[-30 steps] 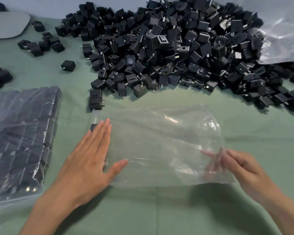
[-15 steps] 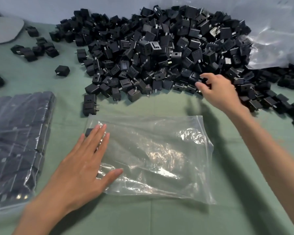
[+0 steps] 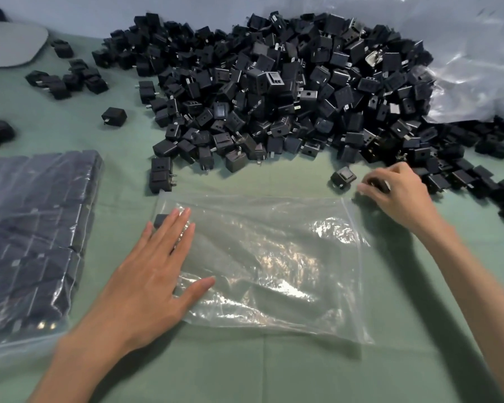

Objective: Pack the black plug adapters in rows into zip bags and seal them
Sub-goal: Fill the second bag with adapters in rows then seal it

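A clear zip bag (image 3: 274,266) lies flat on the green cloth in front of me, its opening to the right. One black adapter (image 3: 160,220) sits inside its far left corner. My left hand (image 3: 154,277) rests flat on the bag's left side, fingers straight. My right hand (image 3: 396,190) is just beyond the bag's upper right corner, its fingers curled round a black adapter (image 3: 377,184). Another loose adapter (image 3: 343,177) lies just left of that hand. A big heap of black adapters (image 3: 274,91) fills the far side of the table.
A filled zip bag (image 3: 32,234) of adapters in rows lies at the left. Two joined adapters (image 3: 160,174) stand by the empty bag's far left corner. Small groups of adapters (image 3: 70,80) are scattered far left. Crumpled clear plastic (image 3: 463,68) lies far right.
My right hand left the bag's right edge, reached up to the heap, then came back down to the bag's upper right corner gripping an adapter. My left hand stayed pressed on the bag.
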{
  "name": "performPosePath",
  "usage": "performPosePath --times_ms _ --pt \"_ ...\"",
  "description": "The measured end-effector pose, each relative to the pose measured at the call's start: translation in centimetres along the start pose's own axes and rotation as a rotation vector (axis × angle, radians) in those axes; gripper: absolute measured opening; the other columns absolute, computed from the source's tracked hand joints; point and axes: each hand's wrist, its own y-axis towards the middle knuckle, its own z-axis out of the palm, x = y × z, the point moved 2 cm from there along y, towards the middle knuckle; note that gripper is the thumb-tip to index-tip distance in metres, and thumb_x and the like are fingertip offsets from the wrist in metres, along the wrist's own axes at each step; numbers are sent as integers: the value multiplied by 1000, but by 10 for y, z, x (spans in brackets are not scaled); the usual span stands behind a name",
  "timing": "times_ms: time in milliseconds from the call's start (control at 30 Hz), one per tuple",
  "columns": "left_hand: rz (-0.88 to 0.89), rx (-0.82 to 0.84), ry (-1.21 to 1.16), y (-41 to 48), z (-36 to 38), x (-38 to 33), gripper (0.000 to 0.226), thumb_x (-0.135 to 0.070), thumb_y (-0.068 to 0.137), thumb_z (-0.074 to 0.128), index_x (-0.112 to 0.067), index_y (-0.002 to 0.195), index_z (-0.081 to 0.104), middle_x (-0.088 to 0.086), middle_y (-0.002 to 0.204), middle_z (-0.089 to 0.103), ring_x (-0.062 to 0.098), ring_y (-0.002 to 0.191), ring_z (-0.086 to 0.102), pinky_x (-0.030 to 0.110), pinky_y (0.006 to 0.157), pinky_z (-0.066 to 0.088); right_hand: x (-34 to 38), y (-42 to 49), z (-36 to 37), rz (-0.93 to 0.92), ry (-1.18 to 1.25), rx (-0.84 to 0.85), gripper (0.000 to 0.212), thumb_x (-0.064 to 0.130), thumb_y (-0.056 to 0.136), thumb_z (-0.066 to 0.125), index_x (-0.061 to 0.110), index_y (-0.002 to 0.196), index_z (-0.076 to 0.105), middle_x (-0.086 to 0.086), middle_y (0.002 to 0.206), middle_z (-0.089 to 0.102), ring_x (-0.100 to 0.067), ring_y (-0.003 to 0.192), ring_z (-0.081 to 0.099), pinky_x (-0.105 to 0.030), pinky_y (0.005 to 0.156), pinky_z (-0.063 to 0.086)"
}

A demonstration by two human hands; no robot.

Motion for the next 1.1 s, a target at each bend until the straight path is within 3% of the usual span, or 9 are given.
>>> performPosePath --times_ms 200,333,467,533,633,767,867,1000,1100 --pt "9 -10 -17 -2 -1 0 89 -77 87 4 -16 152 -2 -5 160 -13 3 144 -20 26 116 -14 12 -66 -45 -90 343 372 20 9 87 66 28 88 72 -5 89 67 -18 71 63 -19 66 48" --pt "15 -32 -12 -1 -1 -2 87 -75 89 9 -15 152 0 -4 160 -13 4 145 -19 26 116 -13 50 -108 -32 -99 762 789 26 23 86 58 31 105 72 -5 95 73 -15 74 68 -19 65 52" --pt "30 -23 3 -2 -1 -1 88 -75 90 11 -14 152 2 -3 161 -10 5 146 -17 28 117 -9 86 -98 -4 -199 952 814 35 27 87 59 38 120 65 7 123 66 -13 114 62 -24 92 50" --pt "31 -14 8 -2 -1 -2 87 -74 91 13 -12 152 6 -1 162 -5 7 147 -13 30 118 -5 104 -87 8 -271 954 811 38 36 88 61 34 125 58 6 125 65 -12 116 60 -27 97 49" --pt "39 -12 13 -3 -2 -3 86 -73 93 16 -10 152 12 3 162 2 10 148 -7 33 117 2 140 -72 27 -565 779 589 39 16 87 60 13 126 56 -17 115 66 -28 104 66 -47 90 54" --pt "36 -13 29 -4 -3 -5 85 -71 94 19 -10 153 10 4 162 2 12 149 -5 35 116 4 178 -55 55 -833 555 365 40 8 90 46 -5 126 55 -22 113 65 -27 99 66 -25 94 50" --pt "34 -3 45 -4 -4 -6 86 -70 95 23 -9 154 9 5 163 2 14 149 -2 35 116 6 195 -44 76 -719 686 411 38 -1 93 51 0 131 53 -21 120 61 -28 107 63 -37 97 49" --pt "29 16 41 -3 -2 -5 89 -70 93 26 -7 154 9 5 163 0 16 150 0 37 116 8 210 -32 94 -495 761 461 44 1 95 51 10 138 47 -6 136 50 -9 121 51 -13 99 40" --pt "31 24 45 -2 -2 -4 89 -70 93 26 -6 153 13 6 163 4 18 150 4 38 116 9 220 -34 91 -589 749 376 42 3 92 56 0 134 52 -10 119 66 -12 106 62 -29 97 50"
